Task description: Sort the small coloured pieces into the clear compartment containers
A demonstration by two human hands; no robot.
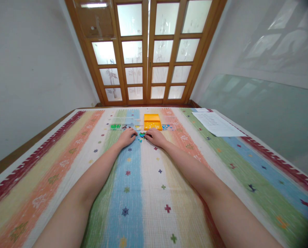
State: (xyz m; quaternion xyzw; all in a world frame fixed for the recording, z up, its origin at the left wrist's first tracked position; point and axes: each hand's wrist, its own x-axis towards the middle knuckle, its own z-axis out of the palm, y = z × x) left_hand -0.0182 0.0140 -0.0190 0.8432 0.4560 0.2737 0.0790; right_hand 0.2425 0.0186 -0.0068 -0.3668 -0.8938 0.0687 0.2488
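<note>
A small pile of coloured pieces [142, 135], blue, green, red and dark, lies on the striped cloth between my hands. My left hand [127, 137] rests just left of it, its fingers curled together; something dark shows at the fingertips, too small to name. From the right, my right hand [156, 136] reaches the pile's edge with fingers bent and pressed together, and what they pinch is hidden. Right behind the hands sits an orange plastic case [152, 117] with its lid up and pale pieces inside. Clear boxes to either side hold green pieces [115, 127], dark red pieces [126, 127], yellow pieces and blue pieces [166, 127].
The table is covered by a striped, patterned cloth [126, 199]. Printed paper sheets [216, 123] lie at the far right. Beyond the table's back edge stand wooden doors with glass panes [147, 69]. A glass panel [259, 113] leans along the right wall.
</note>
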